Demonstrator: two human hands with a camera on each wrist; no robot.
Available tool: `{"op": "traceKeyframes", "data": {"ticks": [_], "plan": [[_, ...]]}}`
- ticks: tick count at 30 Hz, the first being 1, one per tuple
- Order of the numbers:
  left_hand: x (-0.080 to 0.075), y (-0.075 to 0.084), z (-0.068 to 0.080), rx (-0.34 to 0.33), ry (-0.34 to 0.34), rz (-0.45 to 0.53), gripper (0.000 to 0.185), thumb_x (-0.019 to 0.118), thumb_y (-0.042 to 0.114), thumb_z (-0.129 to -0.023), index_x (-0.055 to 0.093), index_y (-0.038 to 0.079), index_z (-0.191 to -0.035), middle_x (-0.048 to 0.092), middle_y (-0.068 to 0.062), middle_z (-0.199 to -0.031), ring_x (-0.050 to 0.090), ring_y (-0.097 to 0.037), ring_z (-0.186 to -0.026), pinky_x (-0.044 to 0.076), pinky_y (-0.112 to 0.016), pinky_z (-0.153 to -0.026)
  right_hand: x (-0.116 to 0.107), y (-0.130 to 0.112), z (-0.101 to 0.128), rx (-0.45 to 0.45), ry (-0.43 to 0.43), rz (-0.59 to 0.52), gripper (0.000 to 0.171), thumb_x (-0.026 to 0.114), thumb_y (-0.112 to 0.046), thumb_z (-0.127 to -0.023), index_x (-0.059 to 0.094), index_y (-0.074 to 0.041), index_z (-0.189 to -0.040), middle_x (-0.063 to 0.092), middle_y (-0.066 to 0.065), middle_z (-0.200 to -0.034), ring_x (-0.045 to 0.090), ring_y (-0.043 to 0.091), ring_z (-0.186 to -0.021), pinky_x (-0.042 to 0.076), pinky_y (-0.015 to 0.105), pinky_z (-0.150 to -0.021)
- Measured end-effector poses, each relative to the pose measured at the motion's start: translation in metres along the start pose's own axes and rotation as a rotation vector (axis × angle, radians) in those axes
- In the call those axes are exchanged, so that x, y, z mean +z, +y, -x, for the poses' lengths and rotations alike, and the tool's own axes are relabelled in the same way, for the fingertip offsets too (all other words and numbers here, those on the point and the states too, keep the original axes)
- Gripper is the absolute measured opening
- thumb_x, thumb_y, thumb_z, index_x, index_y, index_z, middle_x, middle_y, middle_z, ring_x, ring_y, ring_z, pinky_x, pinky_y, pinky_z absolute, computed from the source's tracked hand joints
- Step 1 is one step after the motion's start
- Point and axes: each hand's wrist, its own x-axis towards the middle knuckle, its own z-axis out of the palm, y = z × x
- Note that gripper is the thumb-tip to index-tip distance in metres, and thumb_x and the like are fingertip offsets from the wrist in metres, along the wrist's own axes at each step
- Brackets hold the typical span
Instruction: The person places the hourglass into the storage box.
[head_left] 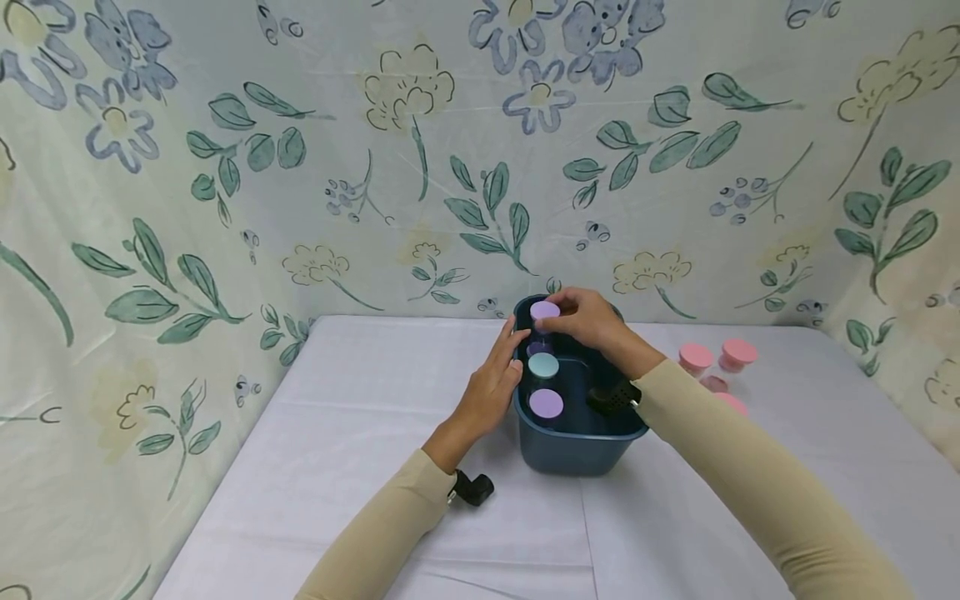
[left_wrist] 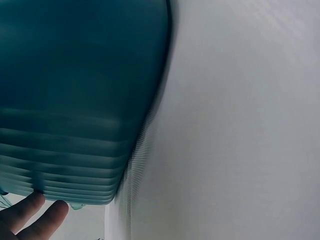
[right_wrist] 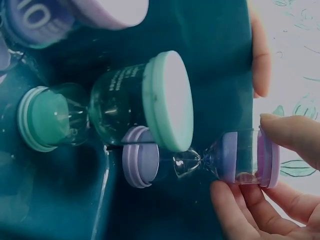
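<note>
A dark teal bin (head_left: 573, 442) stands near the middle of the white-clothed surface (head_left: 360, 433), toward its far edge. Sand timers are being packed into it. Work judged roughly half done.

Already in the bin: a mint-capped timer (head_left: 543, 365) and a purple-capped timer (head_left: 546, 404), both upright along the bin's left wall. In the right wrist view one more purple cap w/ printed numerals (right_wrist: 35, 20) shows at the top left; whether that is the near purple one can't be told.

In hand now: a lilac-capped timer (head_left: 544, 312), pinched at its top cap by the right hand (head_left: 588, 321), thumb & fingertips (right_wrist: 240, 210) curled round the cap. It is held at the bin's far left corner, lower cap down inside, just behind the mint one. Whether it rests on the bottom yet can't be told.

The left hand (head_left: 491, 387) is laid flat vs. the bin's left wall from outside, fingers straight, nothing gripped; the bin appears to be steadied by it.

Left outside: pink-capped timers (head_left: 708, 358) near the surface's far right corner, well apart from the bin. At least two stand upright, w/ more pink partly hidden behind the right sleeve; exact count unclear.
</note>
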Motion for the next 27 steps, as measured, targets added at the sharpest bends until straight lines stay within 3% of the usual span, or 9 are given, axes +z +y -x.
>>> {"op": "traceKeyframes", "data": {"ticks": [8, 17, 27], "plan": [[0.0001, 0.0011, 0.0009, -0.006, 0.006, -0.001, 0.055, 0.017, 0.049, -0.102, 0.027, 0.028, -0.151, 0.006, 0.006, -0.163, 0.019, -0.015, -0.145, 0.031, -0.057, -0.107, 0.0030, 0.0035, -0.0018, -0.015, -0.025, 0.022, 0.048, 0.076, -0.025, -0.081, 0.061, 0.000, -0.118, 0.064, 0.019, -0.113, 0.060, 0.030, -0.101, 0.048, 0.044, -0.091], [-0.0003, 0.0020, 0.0009, 0.009, 0.017, 0.004, 0.054, 0.018, 0.047, -0.102, 0.028, 0.027, -0.151, 0.006, 0.006, -0.162, 0.019, -0.014, -0.145, 0.030, -0.055, -0.108, 0.0058, 0.0043, -0.0032, 0.047, -0.057, 0.087, 0.047, 0.076, -0.029, -0.082, 0.060, -0.005, -0.119, 0.063, 0.016, -0.117, 0.058, 0.029, -0.103, 0.048, 0.046, -0.093], [0.0003, 0.0019, 0.0006, 0.025, 0.021, 0.012, 0.048, 0.028, 0.026, -0.102, 0.029, 0.024, -0.151, 0.007, 0.006, -0.162, 0.019, -0.014, -0.145, 0.030, -0.055, -0.108, 0.0071, 0.0070, -0.0021, 0.070, -0.077, 0.100, 0.048, 0.075, -0.027, -0.082, 0.059, -0.004, -0.121, 0.062, 0.017, -0.120, 0.057, 0.030, -0.105, 0.048, 0.046, -0.094]]}}
